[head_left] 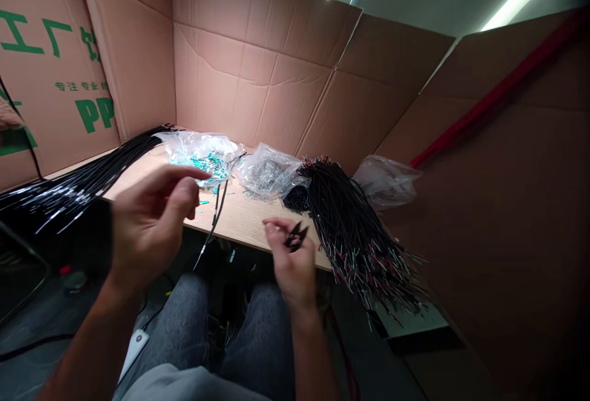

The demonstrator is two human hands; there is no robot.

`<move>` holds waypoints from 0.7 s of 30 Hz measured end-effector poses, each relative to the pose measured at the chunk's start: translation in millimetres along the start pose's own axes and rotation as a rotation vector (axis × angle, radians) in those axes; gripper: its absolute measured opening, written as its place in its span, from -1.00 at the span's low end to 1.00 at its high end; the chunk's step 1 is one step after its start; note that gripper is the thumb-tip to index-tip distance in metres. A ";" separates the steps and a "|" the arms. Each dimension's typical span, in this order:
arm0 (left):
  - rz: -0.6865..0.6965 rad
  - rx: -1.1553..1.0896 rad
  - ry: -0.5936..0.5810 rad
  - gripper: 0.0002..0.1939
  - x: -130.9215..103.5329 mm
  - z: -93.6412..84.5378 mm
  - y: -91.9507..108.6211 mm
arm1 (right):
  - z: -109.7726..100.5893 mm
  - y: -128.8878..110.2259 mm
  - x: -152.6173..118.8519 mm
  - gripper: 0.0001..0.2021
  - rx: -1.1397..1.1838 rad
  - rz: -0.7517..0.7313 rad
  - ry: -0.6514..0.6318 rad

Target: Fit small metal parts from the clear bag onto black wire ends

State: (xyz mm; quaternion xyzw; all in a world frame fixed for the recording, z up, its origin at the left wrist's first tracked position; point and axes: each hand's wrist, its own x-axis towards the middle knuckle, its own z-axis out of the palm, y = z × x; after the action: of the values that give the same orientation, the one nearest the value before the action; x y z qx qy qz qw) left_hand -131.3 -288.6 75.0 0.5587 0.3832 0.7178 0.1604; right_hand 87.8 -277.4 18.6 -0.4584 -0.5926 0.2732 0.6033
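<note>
My left hand (154, 222) is raised over the left part of the table edge. Its index finger stretches forward, the thumb is bent beside it, and I see nothing held in it. Just right of it, a black cable (216, 219) lies across the table edge with its stripped end hanging down. My right hand (295, 259) is closed round small dark snips (296, 237), whose short blades stick out at the top. The thumb and index tips of that hand come together; anything tiny between them is too small to tell. A thick bundle of black cables (354, 222) lies to its right.
Clear bags with teal pieces (209, 164) and small silvery parts (267, 173) lie along the back of the table (244, 219). More black cables (106, 164) hang over the left edge. Another clear bag (387, 182) is at right. Cardboard walls (230, 63) surround the table.
</note>
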 end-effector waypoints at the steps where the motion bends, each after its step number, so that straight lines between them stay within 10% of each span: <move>1: -0.083 0.052 -0.077 -0.82 3.2 3.1 -20.1 | 5.6 16.9 -2.7 -0.83 -0.044 0.031 -0.079; 7: -0.288 0.227 -0.335 -0.66 8.4 7.5 -136.7 | 41.2 72.7 -26.4 -0.47 -0.327 -0.122 -0.490; 12: -0.409 -0.020 -0.475 -0.62 20.0 24.9 -159.8 | 65.4 79.7 -27.8 -0.58 -0.658 -0.461 -0.611; 15: -0.505 -0.288 -0.597 -0.53 28.5 40.2 -164.3 | 61.7 76.3 -14.0 -0.74 -0.523 -0.537 -0.493; 21: -0.479 -0.527 -0.889 -0.45 47.3 86.5 -164.9 | 25.5 60.8 65.6 -0.74 -0.147 -0.143 0.027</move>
State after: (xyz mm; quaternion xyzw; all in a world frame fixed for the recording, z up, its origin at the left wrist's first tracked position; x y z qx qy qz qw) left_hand -99.2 -117.4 -6.1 0.6457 0.2026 0.4285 0.5986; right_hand 85.9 -188.1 -7.4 -0.4615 -0.6341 0.1791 0.5940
